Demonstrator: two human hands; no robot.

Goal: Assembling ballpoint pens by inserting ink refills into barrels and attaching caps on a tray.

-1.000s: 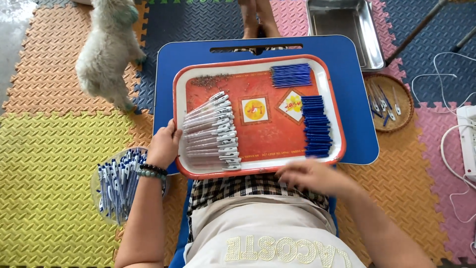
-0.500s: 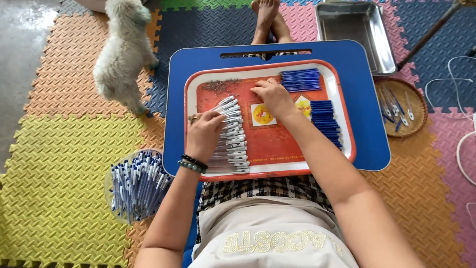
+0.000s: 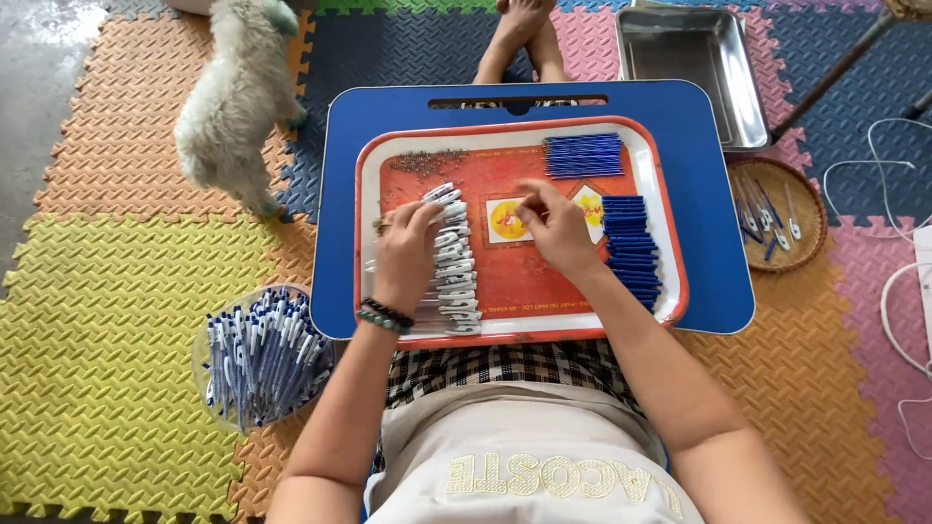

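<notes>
An orange tray with a white rim [image 3: 670,243] rests on a blue lap table [image 3: 714,194]. On the tray lies a row of white pen barrels [image 3: 456,262], with blue pen parts stacked at the right [image 3: 631,247] and at the top [image 3: 582,155]. My left hand [image 3: 406,254] lies flat on the white barrels, a bead bracelet on its wrist. My right hand [image 3: 555,225] hovers over the tray's middle with its fingers pinched near the top of the row; what they hold is too small to see.
A clear bowl of blue and white pens [image 3: 260,354] sits at my left on the foam mat. A white dog [image 3: 238,97] stands at the far left. A steel tray [image 3: 694,68] and a small wicker dish of parts [image 3: 777,213] lie at the right. Cables trail at the right edge.
My right hand has come up from the tray's near edge to its middle. My left hand has slid from the tray's left rim onto the white barrels. The view has shifted slightly.
</notes>
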